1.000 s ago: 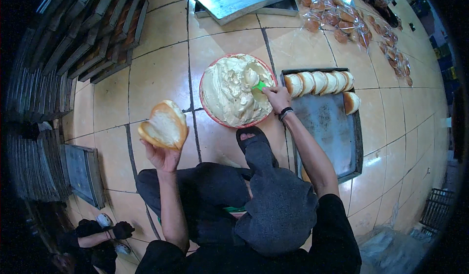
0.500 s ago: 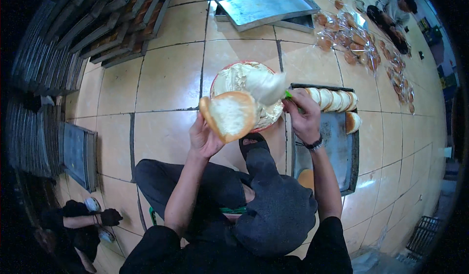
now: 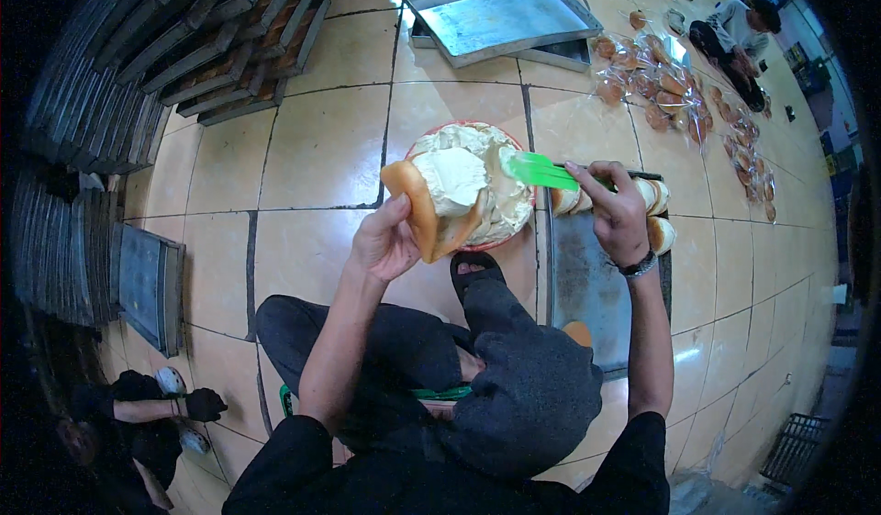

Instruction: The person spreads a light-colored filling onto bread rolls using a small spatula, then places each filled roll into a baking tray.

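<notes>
My left hand (image 3: 388, 240) is closed around an opened bread bun (image 3: 418, 207), tilted above the near left part of a red-rimmed bowl. A thick lump of pale cream (image 3: 451, 183) lies on the bun's inner face. More cream fills the bowl (image 3: 531, 205), whose near left side is hidden behind the bun. To the right, my right hand (image 3: 620, 217) grips a bright green spatula (image 3: 543, 172), its index finger stretched along it. The spatula's blade end reaches over the bowl's right side. Under my right hand is a metal tray (image 3: 590, 272) holding cream-covered buns (image 3: 661, 234).
Stacked trays (image 3: 73, 129) line the left side, and shallow metal pans (image 3: 500, 15) lie ahead. Bagged buns (image 3: 656, 79) cover the floor at far right. One person (image 3: 734, 33) sits beyond them; another person's gloved hand (image 3: 204, 405) shows at lower left. My sandalled foot (image 3: 475, 270) is beside the bowl.
The cream-laden spatula has left the bowl's middle, and a thick lump of cream now sits on the bun. My right hand has moved right with the spatula; the bun is tilted and more folded.
</notes>
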The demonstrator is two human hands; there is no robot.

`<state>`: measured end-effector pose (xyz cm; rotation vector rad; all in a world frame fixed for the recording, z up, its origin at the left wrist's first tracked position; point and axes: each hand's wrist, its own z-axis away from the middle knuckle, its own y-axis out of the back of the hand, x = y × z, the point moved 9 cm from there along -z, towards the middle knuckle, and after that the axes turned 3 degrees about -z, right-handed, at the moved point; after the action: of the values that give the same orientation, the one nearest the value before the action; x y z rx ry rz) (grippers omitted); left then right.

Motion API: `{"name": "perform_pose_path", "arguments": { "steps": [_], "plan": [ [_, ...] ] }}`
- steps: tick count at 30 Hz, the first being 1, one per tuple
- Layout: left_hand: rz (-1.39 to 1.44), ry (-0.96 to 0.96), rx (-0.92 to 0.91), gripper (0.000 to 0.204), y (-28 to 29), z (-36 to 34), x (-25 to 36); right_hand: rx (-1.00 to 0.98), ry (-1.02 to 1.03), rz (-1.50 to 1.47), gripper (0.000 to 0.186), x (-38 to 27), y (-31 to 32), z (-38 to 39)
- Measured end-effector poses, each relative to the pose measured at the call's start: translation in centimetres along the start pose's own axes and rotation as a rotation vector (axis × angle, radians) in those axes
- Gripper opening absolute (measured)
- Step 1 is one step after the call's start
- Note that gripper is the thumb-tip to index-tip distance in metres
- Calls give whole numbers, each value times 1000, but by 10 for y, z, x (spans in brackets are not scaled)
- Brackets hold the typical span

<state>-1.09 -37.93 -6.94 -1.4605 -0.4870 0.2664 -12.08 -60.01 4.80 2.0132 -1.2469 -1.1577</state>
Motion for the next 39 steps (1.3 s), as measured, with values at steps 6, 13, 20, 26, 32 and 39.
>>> {"name": "perform_pose_path", "arguments": {
  "steps": [6, 13, 20, 26, 32, 39],
  "plan": [
    [-285, -30, 63, 46, -14, -1, 9, -82, 7, -198, 65, -48, -16, -28],
    [-123, -274, 317, 41, 1, -20, 27, -130, 72, 25, 58, -74, -32, -2],
    [-437, -530, 250, 37, -8, 9, 55, -74, -296, -204, 58, 42, -87, 92],
    [-805, -667, 301, 56, -16, 25, 47, -57, -542, -45, 71, 115, -220, 245],
    [-1724, -787, 180, 87, -53, 16, 24, -40, -821, -260, 61, 60, -163, 233],
    [-1989, -763, -22, 84, -53, -2, -10, -316, -1039, -1163, 40, -20, -107, 102]
  ]
}}
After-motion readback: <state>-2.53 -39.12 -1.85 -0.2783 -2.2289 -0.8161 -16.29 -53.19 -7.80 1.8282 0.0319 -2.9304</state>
